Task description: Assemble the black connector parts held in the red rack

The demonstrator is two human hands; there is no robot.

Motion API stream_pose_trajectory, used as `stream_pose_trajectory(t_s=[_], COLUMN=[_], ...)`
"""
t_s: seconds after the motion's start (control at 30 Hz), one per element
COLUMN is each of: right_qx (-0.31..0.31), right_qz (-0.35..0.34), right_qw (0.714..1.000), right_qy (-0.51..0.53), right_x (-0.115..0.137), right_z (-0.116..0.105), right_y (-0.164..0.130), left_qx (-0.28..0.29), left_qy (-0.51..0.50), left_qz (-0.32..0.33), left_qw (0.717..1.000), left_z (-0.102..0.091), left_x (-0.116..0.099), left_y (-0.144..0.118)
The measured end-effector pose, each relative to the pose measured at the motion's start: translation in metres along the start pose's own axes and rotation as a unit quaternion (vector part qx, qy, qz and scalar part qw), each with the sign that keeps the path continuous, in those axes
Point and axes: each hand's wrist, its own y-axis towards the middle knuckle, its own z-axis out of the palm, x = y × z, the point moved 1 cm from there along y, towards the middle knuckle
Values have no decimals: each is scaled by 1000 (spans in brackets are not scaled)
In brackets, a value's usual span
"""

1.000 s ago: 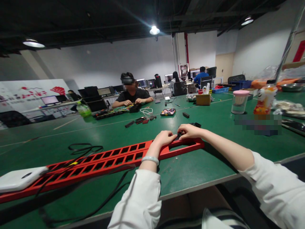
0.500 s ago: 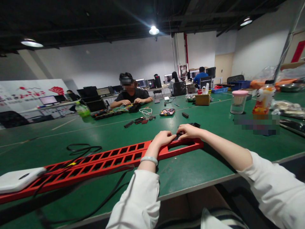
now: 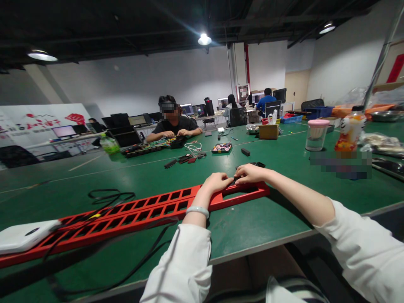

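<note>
Black part (image 3: pixel 236 180) sits mostly hidden between both hands (image 3: pixel 232 178).

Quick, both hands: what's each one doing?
Left hand: curled, fingertips on a small black part.
Right hand: curled, pinching the same part.

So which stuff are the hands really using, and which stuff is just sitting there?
In use:
left hand
right hand
small black part pinched between them
long red frame

Just lying about:
pink-lidded jar
cardboard box
white device
black cables
</note>
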Motion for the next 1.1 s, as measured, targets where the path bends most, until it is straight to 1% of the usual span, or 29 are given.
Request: stream_pose_trajectory(t_s=[0.1, 0.27, 0.43, 0.53, 0.6, 0.63, 0.73, 0.8, 0.87, 1.0, 1.1], right_qx=[14, 9, -8, -31, -64, -91, -191, -227, -218, -137, -91], right_qz=[-16, -12, 3, -14, -24, -20, 21, 50, 74, 130, 136], right_qw=[1000, 1000, 1000, 999, 997, 995, 979, 969, 967, 969, 974], right_qy=[-7, -16, -9, -16, -30, -37, -62, -83, -112, -157, -158], right_x=[1, 2, -1, -2, -3, -4, -8, -12, -15, -19, -21], right_z=[-1, -1, 3, 7, 9, 9, 8, 7, 8, 14, 17], right_y=[-1, -1, 1, 1, 2, 2, 2, 1, 1, 0, 0], left_qx=[-1, 2, 6, 3, 3, 2, 1, 2, 4, 7, 9], left_qy=[1, 7, 8, 4, 3, 2, 2, 2, -1, -6, -4], left_qz=[0, -3, -7, -1, 3, 5, 5, 2, -1, -12, -23], left_qw=[1000, 1000, 1000, 1000, 1000, 1000, 1000, 1000, 1000, 1000, 1000], left_z=[1, 1, 0, 1, 2, 2, 3, 3, 2, 0, -1], left_x=[2, 1, 0, 2, 3, 3, 4, 3, 2, -1, -4], left_y=[0, 0, 0, 1, 1, 2, 2, 2, 2, 0, -1])
